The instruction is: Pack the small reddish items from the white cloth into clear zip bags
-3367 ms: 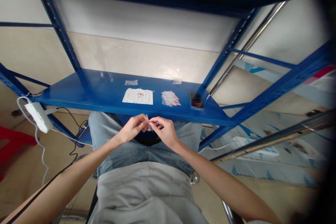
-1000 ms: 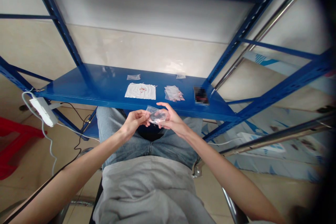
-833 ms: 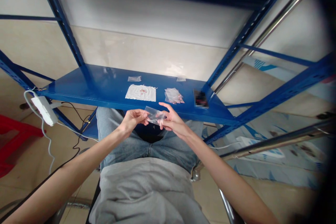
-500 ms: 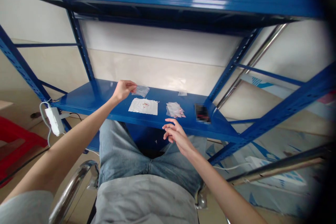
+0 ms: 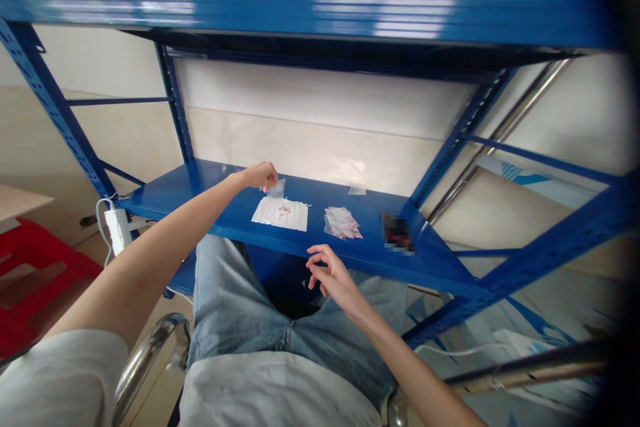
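Left hand (image 5: 260, 177) fingers pinch small clear bag (image 5: 275, 188) at white cloth (image 5: 280, 215) on blue shelf (image 5: 310, 247); right hand (image 5: 333, 273) empty, fingers loosely curled, near bag pile (image 5: 343, 222).

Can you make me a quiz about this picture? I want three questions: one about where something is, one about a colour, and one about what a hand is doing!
1. Where is the pile of clear bags?
A. On the floor
B. Under the shelf
C. On the shelf, right of the white sheet

2. What colour is the stool?
A. Green
B. Red
C. Yellow

3. What is the left hand doing?
A. Holding a clear bag
B. Resting on the lap
C. Lifting the stool

Answers:
1. C, because the pile lies on the blue shelf beside the sheet.
2. B, because the stool shows red at the lower left.
3. A, because the bag is pinched in its fingers above the sheet.
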A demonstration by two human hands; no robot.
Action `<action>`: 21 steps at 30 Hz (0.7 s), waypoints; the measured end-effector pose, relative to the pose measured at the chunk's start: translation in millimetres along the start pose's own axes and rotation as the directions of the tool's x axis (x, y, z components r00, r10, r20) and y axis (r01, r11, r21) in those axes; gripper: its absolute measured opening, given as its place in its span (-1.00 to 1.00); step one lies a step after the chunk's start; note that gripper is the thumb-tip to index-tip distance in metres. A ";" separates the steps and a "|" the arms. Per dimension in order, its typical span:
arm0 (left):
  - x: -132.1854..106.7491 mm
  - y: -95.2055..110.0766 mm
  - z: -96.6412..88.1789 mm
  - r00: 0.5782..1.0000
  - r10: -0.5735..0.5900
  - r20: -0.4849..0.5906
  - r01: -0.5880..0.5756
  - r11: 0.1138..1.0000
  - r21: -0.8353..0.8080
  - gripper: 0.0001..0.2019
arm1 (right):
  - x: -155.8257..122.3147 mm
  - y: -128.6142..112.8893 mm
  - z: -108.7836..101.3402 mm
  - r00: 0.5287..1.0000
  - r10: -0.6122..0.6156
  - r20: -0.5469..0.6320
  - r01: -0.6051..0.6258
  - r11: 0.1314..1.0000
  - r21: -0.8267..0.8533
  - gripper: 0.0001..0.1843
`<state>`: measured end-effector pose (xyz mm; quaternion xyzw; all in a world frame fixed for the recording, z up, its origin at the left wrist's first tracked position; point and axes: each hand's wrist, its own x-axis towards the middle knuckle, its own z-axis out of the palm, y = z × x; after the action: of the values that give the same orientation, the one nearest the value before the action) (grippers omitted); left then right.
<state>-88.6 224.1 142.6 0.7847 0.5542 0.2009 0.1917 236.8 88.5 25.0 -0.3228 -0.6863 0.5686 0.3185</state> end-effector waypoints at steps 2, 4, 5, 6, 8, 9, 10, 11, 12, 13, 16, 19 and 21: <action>-1.8 -2.1 2.3 1.000 0.002 -0.006 -0.002 1.000 0.006 -0.85 | -0.8 0.5 2.2 1.000 -0.004 0.022 0.005 1.000 -0.015 -0.65; -3.9 -4.5 3.5 1.000 0.005 -0.017 -0.005 1.000 0.006 -0.86 | -1.8 1.0 4.0 0.999 -0.010 0.041 0.012 0.999 -0.035 -0.68; -4.9 -5.7 4.0 1.000 0.005 -0.020 -0.005 1.000 0.003 -0.86 | -2.4 1.3 4.6 0.999 -0.014 0.051 0.017 0.999 -0.047 -0.69; -5.8 -6.9 4.4 1.000 0.003 -0.022 -0.003 1.000 -0.002 -0.86 | -2.9 1.4 5.0 0.998 -0.018 0.062 0.022 0.998 -0.060 -0.71; -7.4 -9.5 5.2 1.000 -0.007 -0.023 0.007 1.000 -0.014 -0.87 | -3.7 1.2 5.5 0.997 -0.028 0.074 0.034 0.996 -0.082 -0.73; -7.9 -10.8 5.8 1.000 -0.015 -0.025 0.014 1.000 -0.021 -0.86 | -4.0 0.8 5.6 0.996 -0.029 0.079 0.036 0.995 -0.090 -0.74; -8.4 -12.1 6.3 0.999 -0.022 -0.028 0.021 0.999 -0.029 -0.86 | -4.1 0.2 5.8 0.996 -0.026 0.084 0.034 0.995 -0.094 -0.74; -8.7 -13.5 7.0 0.999 -0.028 -0.031 0.027 0.999 -0.038 -0.85 | -4.2 -0.5 6.1 0.996 -0.018 0.088 0.026 0.995 -0.093 -0.74; -8.8 -14.7 7.6 0.999 -0.034 -0.035 0.032 0.998 -0.048 -0.85 | -4.2 -1.2 6.4 0.996 -0.008 0.093 0.016 0.996 -0.087 -0.74; -8.9 -15.9 8.3 0.999 -0.039 -0.038 0.036 0.998 -0.057 -0.84 | -4.0 -1.8 6.6 0.995 0.002 0.097 0.006 0.997 -0.078 -0.74; -8.6 -18.5 10.7 0.998 -0.047 -0.042 0.043 0.995 -0.092 -0.84 | -3.2 -2.7 7.2 0.995 0.019 0.101 -0.014 0.999 -0.050 -0.74; -8.0 -19.4 13.1 0.998 -0.053 -0.047 0.047 0.991 -0.127 -0.86 | -2.5 -2.8 7.1 0.995 0.021 0.100 -0.016 0.999 -0.042 -0.74; -7.6 -19.2 14.4 0.997 -0.058 -0.050 0.050 0.989 -0.142 -0.88 | -2.5 -3.4 6.9 0.994 0.030 0.104 -0.027 0.999 -0.033 -0.75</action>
<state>-98.5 221.8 119.6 0.7483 0.5647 0.2552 0.2366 232.4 82.0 27.2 -0.3072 -0.7065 0.5782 0.2687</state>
